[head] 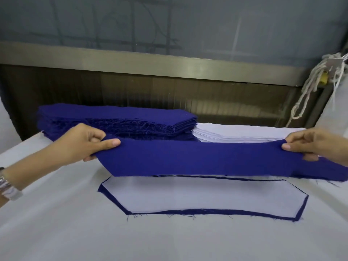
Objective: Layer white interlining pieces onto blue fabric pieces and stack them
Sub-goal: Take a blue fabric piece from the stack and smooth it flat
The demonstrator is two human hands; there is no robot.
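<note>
A long blue fabric piece [203, 159] hangs stretched above the table. My left hand [88, 142] pinches its left end and my right hand [316, 146] pinches its right end. Below it on the table lies a white interlining piece [203, 194] on top of a blue piece whose edge [188, 211] shows as a thin dark border around it. Behind the held piece, a stack of blue pieces [113, 117] sits at the back left, and a stack of white interlining pieces [241, 133] sits at the back right.
The white table cover [75, 223] fills the foreground. A metal rail [150, 61] and dark panel run along the back. A bundle of white cord [316, 85] hangs at the right. A watch is on my left wrist [7, 185].
</note>
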